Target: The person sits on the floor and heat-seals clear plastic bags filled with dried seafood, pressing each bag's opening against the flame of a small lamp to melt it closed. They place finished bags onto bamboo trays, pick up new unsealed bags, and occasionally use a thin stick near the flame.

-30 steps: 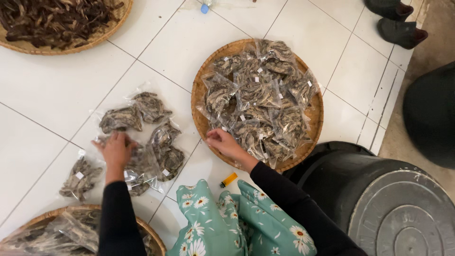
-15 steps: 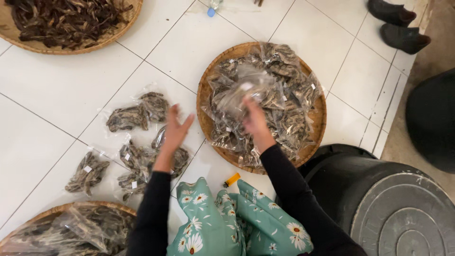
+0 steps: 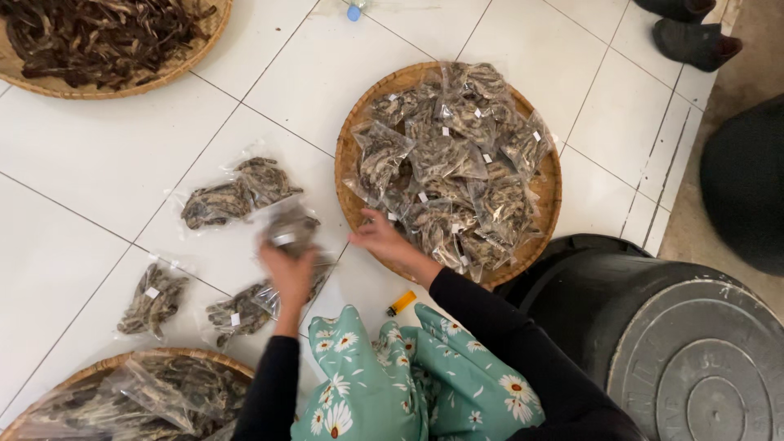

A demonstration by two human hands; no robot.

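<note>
Clear packet (image 3: 287,229) of dried dark bits now sits pinched in your left hand (image 3: 287,273), carried from the round basket (image 3: 347,163) to mid-frame. Your right hand (image 3: 384,241) rests half open and empty at the basket's lower edge.

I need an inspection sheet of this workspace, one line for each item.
Surface: white tiled floor.
Job's things: round woven tray piled with clear bags of dried pieces; loose bags on the floor.
Clutter: orange lighter; blue cap.
Grippers: left hand holds a bag above the floor; right hand rests at the tray's rim, holding nothing that shows.
Cables: nothing seen.
Surroundings: tray of dark dried pieces, black bin, dark shoes.
</note>
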